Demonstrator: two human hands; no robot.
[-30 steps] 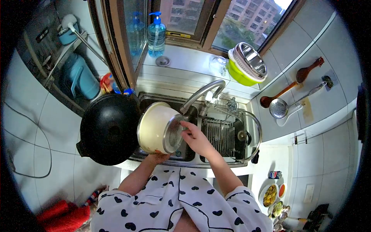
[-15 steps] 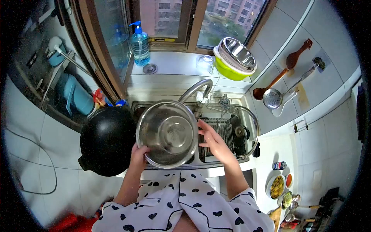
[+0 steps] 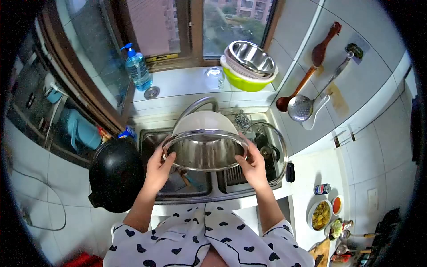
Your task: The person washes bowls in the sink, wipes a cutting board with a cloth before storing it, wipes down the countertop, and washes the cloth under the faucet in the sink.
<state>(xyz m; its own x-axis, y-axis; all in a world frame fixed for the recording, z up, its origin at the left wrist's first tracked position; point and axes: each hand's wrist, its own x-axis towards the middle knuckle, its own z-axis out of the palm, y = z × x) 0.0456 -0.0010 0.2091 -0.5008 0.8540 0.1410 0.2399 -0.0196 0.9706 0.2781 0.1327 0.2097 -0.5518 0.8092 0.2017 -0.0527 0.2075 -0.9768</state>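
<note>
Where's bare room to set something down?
Windowsill, between metal disc and upturned glass bowl. Counter too, between sink and soda can.

Crowded: the sink's rack-and-lid side, and the counter around the food dish. Left hand and right hand hold a steel-lined bowl over the sink.

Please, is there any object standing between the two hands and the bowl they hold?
Nothing visible stands between them: the left hand and the right hand directly grip opposite sides of the bowl, thumbs over its rim. The faucet arches beyond the bowl, outside both grips.
</note>
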